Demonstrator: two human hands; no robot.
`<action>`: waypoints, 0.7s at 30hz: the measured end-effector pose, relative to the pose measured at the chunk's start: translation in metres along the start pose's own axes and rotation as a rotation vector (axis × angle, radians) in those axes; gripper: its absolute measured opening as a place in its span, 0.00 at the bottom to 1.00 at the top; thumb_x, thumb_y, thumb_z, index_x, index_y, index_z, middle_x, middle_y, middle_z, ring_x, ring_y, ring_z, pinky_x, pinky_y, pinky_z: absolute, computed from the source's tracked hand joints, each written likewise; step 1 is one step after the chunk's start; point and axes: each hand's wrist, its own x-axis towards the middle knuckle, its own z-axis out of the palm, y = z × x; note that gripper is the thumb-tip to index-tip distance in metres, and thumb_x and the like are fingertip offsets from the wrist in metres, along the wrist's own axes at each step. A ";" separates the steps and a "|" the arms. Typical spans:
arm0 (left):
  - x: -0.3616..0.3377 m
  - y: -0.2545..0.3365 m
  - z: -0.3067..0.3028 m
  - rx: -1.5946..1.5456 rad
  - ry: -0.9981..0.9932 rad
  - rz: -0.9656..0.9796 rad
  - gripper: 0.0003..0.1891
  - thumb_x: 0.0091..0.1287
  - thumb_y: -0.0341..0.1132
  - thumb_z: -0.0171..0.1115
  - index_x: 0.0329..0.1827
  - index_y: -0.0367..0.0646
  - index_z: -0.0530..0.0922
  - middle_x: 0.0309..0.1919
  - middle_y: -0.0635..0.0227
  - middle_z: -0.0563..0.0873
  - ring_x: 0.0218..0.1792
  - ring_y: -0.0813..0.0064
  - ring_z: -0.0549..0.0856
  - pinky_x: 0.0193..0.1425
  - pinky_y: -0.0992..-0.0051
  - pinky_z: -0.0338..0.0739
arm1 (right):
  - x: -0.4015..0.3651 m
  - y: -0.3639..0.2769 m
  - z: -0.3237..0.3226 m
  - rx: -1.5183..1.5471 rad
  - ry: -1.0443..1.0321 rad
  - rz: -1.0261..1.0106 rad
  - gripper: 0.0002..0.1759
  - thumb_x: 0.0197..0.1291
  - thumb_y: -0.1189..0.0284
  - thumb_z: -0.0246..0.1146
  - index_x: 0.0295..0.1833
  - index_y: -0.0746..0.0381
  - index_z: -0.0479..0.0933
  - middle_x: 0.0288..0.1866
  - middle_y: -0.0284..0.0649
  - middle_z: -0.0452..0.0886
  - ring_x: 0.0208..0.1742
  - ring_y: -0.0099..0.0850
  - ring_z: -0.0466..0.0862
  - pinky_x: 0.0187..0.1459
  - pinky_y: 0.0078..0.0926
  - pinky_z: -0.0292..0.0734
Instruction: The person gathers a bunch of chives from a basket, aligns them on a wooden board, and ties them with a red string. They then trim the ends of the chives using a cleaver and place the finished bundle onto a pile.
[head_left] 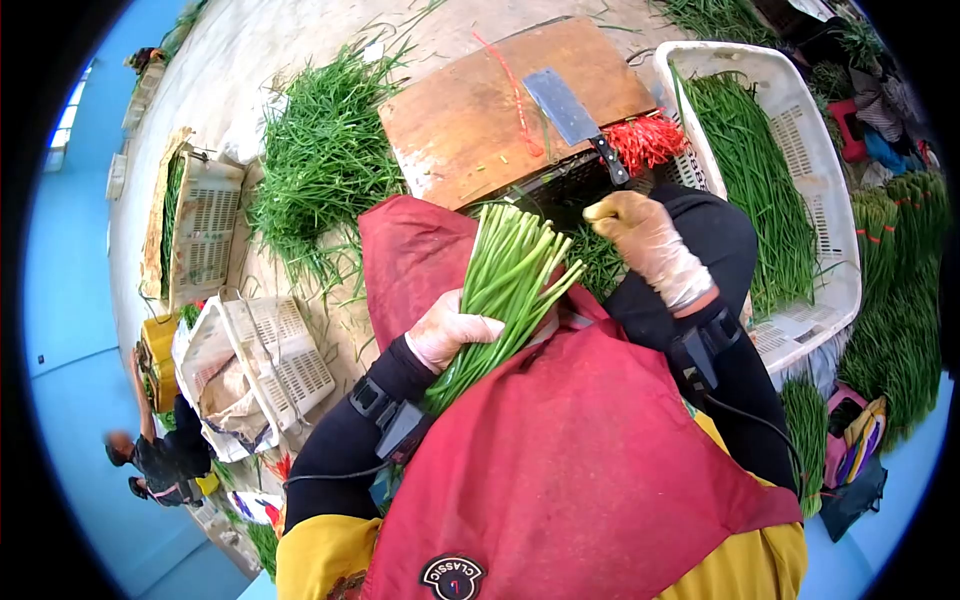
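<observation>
My left hand point(455, 332), in a thin pale glove, is wrapped round a bunch of green stalks point(515, 265) over the red apron point(560, 440). The pale cut ends point up and away from me. To the right of the bunch, my right hand point(640, 235) is raised with its gloved fingers curled together; whether anything is between them is too small to tell. Beyond both hands lies a wooden board point(450, 110) bearing a cleaver point(565, 108) with a black handle. Red ties point(645, 143) are heaped at the board's right edge.
A white crate point(845, 240) of long green stalks point(750, 180) stands at the right, with tied bundles point(900, 270) beyond it. Loose greens point(325, 150) are piled left of the board. White crates point(290, 350) stand at the left, near people point(165, 450) farther off.
</observation>
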 end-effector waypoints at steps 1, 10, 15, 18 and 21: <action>-0.001 0.002 -0.001 0.007 -0.007 -0.006 0.34 0.55 0.23 0.65 0.69 0.33 0.69 0.64 0.61 0.78 0.63 0.69 0.77 0.71 0.70 0.67 | -0.002 -0.015 -0.017 -0.122 -0.072 0.127 0.04 0.59 0.81 0.64 0.40 0.67 0.80 0.34 0.34 0.82 0.37 0.22 0.80 0.41 0.23 0.77; 0.004 0.009 0.002 0.081 0.034 -0.037 0.32 0.57 0.23 0.65 0.68 0.34 0.70 0.62 0.62 0.80 0.61 0.70 0.79 0.68 0.71 0.69 | -0.006 -0.067 -0.022 0.058 -0.206 -0.090 0.17 0.66 0.73 0.63 0.59 0.67 0.77 0.49 0.37 0.82 0.52 0.24 0.79 0.57 0.21 0.73; 0.005 0.009 0.010 0.148 0.001 0.038 0.30 0.58 0.24 0.67 0.66 0.34 0.72 0.59 0.64 0.82 0.58 0.73 0.81 0.65 0.72 0.72 | 0.002 -0.062 0.004 0.565 -0.351 0.345 0.26 0.62 0.79 0.63 0.67 0.64 0.70 0.47 0.31 0.79 0.46 0.17 0.78 0.48 0.14 0.74; 0.005 0.008 0.007 0.136 0.041 -0.007 0.30 0.58 0.24 0.67 0.67 0.34 0.72 0.60 0.63 0.82 0.58 0.72 0.81 0.65 0.72 0.72 | 0.003 -0.065 0.009 0.558 -0.339 0.323 0.27 0.62 0.80 0.62 0.67 0.64 0.70 0.45 0.30 0.79 0.44 0.16 0.77 0.46 0.14 0.74; 0.006 0.004 0.009 0.100 0.039 0.018 0.29 0.58 0.23 0.66 0.66 0.34 0.72 0.59 0.63 0.82 0.58 0.72 0.81 0.65 0.72 0.72 | 0.001 -0.062 0.008 0.517 -0.304 0.207 0.26 0.62 0.81 0.60 0.67 0.64 0.70 0.42 0.30 0.79 0.42 0.16 0.76 0.46 0.13 0.73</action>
